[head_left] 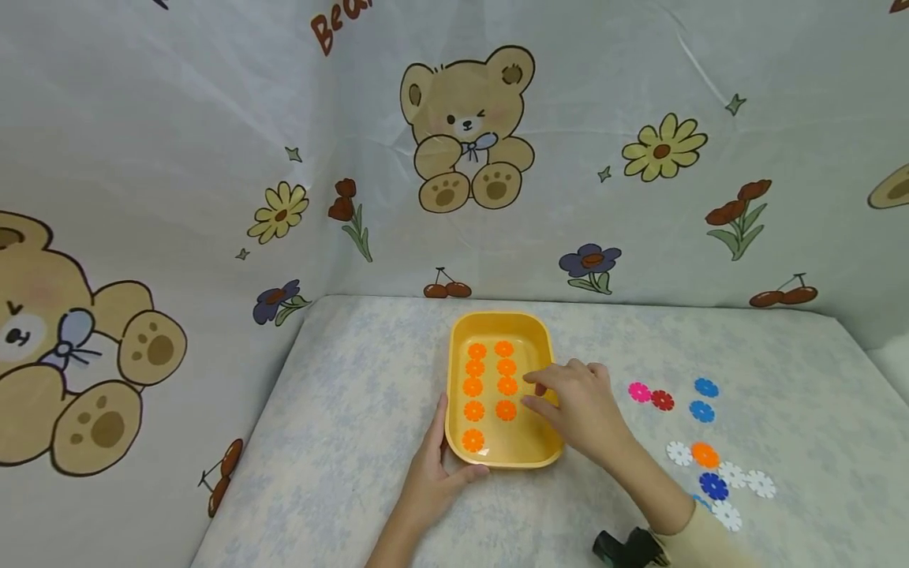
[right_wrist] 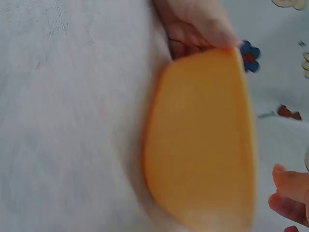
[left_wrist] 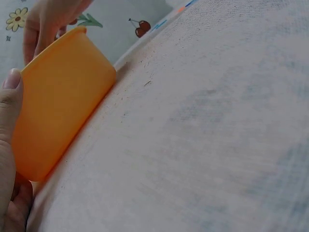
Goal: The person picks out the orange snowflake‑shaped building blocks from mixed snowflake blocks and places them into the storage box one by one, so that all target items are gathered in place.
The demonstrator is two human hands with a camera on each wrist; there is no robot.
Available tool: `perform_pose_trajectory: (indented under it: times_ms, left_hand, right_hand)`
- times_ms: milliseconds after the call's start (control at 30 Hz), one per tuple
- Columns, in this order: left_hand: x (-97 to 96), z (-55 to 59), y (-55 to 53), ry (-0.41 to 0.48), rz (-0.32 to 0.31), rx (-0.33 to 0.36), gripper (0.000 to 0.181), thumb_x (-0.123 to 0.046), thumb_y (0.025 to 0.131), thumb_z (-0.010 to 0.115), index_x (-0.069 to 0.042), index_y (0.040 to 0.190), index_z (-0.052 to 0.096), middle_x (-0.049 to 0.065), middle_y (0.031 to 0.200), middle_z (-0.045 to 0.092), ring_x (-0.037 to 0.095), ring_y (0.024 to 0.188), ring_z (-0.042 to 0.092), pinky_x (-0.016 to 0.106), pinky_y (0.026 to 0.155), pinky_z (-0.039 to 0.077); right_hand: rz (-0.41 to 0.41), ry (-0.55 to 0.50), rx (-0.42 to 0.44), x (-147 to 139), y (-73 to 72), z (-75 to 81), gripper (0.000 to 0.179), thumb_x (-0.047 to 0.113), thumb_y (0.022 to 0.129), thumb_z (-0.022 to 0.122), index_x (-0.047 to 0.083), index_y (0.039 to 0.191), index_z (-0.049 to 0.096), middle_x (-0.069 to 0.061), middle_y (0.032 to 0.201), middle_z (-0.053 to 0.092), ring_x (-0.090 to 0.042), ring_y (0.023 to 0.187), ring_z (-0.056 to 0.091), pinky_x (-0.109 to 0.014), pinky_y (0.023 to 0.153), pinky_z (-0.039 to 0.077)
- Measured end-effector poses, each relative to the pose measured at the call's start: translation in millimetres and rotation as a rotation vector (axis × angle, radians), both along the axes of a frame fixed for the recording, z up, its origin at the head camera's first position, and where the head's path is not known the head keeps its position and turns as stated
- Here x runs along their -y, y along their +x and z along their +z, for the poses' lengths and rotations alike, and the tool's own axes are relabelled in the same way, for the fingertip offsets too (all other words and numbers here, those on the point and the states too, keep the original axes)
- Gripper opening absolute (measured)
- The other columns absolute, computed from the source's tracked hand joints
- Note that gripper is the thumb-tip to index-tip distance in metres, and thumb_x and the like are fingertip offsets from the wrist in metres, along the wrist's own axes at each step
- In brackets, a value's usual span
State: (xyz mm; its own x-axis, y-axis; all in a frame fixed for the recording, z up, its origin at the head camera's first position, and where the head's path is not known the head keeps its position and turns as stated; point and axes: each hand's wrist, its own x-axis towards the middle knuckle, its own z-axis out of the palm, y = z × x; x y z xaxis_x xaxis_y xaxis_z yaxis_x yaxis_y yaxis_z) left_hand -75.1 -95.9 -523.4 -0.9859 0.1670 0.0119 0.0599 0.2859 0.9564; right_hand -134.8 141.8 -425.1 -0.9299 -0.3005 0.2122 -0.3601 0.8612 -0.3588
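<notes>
A yellow tray (head_left: 500, 322) (left_wrist: 63, 111) (right_wrist: 203, 140) lies mid-table with orange flower discs (head_left: 473, 386) laid in two columns inside. My left hand (head_left: 449, 454) (left_wrist: 7, 125) grips the tray's near left corner, thumb on the front wall and fingers along the left side. Over the tray's right side hovers my right hand (head_left: 540, 394) (right_wrist: 287, 198), its fingertips pinched together on what looks like an orange disc. The right wrist view is blurred.
Several loose discs lie right of the tray: pink (head_left: 639, 392), red (head_left: 663, 400), blue (head_left: 701, 411), white (head_left: 678, 453), orange (head_left: 705, 455). A printed curtain (head_left: 469, 142) walls the table's back and left. Bare cloth-covered table (head_left: 341, 410) lies left of the tray.
</notes>
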Motion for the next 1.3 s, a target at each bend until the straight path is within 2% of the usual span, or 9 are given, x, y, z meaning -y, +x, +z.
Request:
perform_pose_trajectory:
  times_ms: [133, 267, 433, 567, 733, 867, 1000, 1133, 1300]
  left_hand:
    - [-0.8, 0.5, -0.2, 0.027, 0.002, 0.006, 0.113, -0.038, 0.081, 0.082, -0.029, 0.161, 0.003, -0.009, 0.166, 0.01, 0.012, 0.152, 0.017, 0.035, 0.12, 0.024]
    - [-0.9, -0.2, -0.5, 0.035, -0.001, -0.005, 0.112, -0.035, 0.082, 0.081, -0.027, 0.161, 0.003, -0.008, 0.166, 0.009, 0.014, 0.152, 0.017, 0.032, 0.12, 0.023]
    - [0.4, -0.7, 0.3, 0.035, -0.001, -0.006, 0.111, -0.035, 0.083, 0.081, -0.026, 0.161, 0.002, -0.007, 0.166, 0.008, 0.015, 0.152, 0.016, 0.034, 0.12, 0.023]
    - [1.1, -0.7, 0.5, 0.04, 0.0, -0.005, 0.111, -0.035, 0.084, 0.08, -0.026, 0.161, 0.002, -0.007, 0.166, 0.008, 0.015, 0.153, 0.016, 0.038, 0.12, 0.023]
    - [0.9, -0.1, -0.6, 0.033, -0.007, -0.014, 0.11, -0.035, 0.084, 0.08, -0.027, 0.161, 0.002, -0.007, 0.166, 0.008, 0.015, 0.153, 0.017, 0.032, 0.119, 0.025]
    - [0.2, 0.9, -0.8, 0.026, -0.022, -0.025, 0.111, -0.036, 0.084, 0.08, -0.027, 0.161, 0.001, -0.008, 0.167, 0.008, 0.016, 0.153, 0.017, 0.021, 0.117, 0.024]
    - [-0.5, 2.4, -0.2, 0.03, -0.014, -0.009, 0.111, -0.036, 0.083, 0.08, -0.029, 0.161, 0.001, -0.01, 0.166, 0.009, 0.014, 0.153, 0.017, 0.02, 0.117, 0.024]
    - [-0.8, 2.9, -0.1, 0.037, -0.004, 0.005, 0.111, -0.036, 0.082, 0.081, -0.03, 0.161, 0.002, -0.011, 0.166, 0.009, 0.011, 0.152, 0.016, 0.026, 0.119, 0.023]
    - [-0.3, 2.0, -0.6, 0.05, -0.006, 0.014, 0.112, -0.036, 0.082, 0.081, -0.03, 0.161, 0.002, -0.01, 0.166, 0.01, 0.009, 0.152, 0.016, 0.021, 0.118, 0.022]
  right_hand:
    - [-0.063, 0.002, 0.026, -42, 8.7, 11.4, 0.035, 0.029, 0.083, 0.081, 0.02, 0.116, 0.073, 0.011, 0.082, 0.066, -0.019, 0.081, 0.055, -0.047, 0.084, 0.038]
    - [-0.13, 0.098, 0.076, -100, 18.7, 3.0, 0.036, 0.026, 0.084, 0.08, 0.019, 0.118, 0.071, 0.004, 0.091, 0.069, -0.025, 0.086, 0.06, -0.058, 0.083, 0.035]
    - [-0.23, 0.238, 0.284, -168, 27.2, -19.9, 0.043, 0.033, 0.081, 0.081, 0.015, 0.119, 0.071, -0.005, 0.1, 0.071, -0.034, 0.09, 0.058, -0.068, 0.079, 0.03]
    - [-0.292, 0.268, 0.419, -200, 30.0, -34.4, 0.049, 0.042, 0.081, 0.08, 0.013, 0.119, 0.071, -0.011, 0.105, 0.07, -0.039, 0.093, 0.056, -0.073, 0.079, 0.029]
    - [-0.342, 0.25, 0.501, -211, 31.8, -44.6, 0.046, 0.038, 0.079, 0.081, 0.01, 0.115, 0.072, -0.017, 0.107, 0.068, -0.045, 0.1, 0.055, -0.076, 0.081, 0.028]
    - [-0.333, 0.209, 0.517, -215, 35.5, -46.5, 0.049, 0.04, 0.08, 0.08, 0.008, 0.116, 0.071, -0.021, 0.112, 0.066, -0.033, 0.089, 0.058, -0.07, 0.078, 0.034]
    - [-0.312, 0.175, 0.536, -218, 37.9, -47.5, 0.052, 0.041, 0.078, 0.082, 0.009, 0.118, 0.07, -0.023, 0.117, 0.063, -0.019, 0.079, 0.053, -0.052, 0.069, 0.043]
    - [-0.303, 0.128, 0.562, -218, 37.6, -49.7, 0.052, 0.038, 0.078, 0.083, 0.006, 0.116, 0.067, -0.016, 0.108, 0.064, -0.019, 0.078, 0.051, -0.032, 0.062, 0.045]
    - [-0.274, 0.109, 0.554, -215, 38.6, -49.7, 0.05, 0.035, 0.081, 0.081, 0.005, 0.117, 0.064, -0.003, 0.096, 0.065, -0.018, 0.076, 0.05, -0.026, 0.06, 0.046]
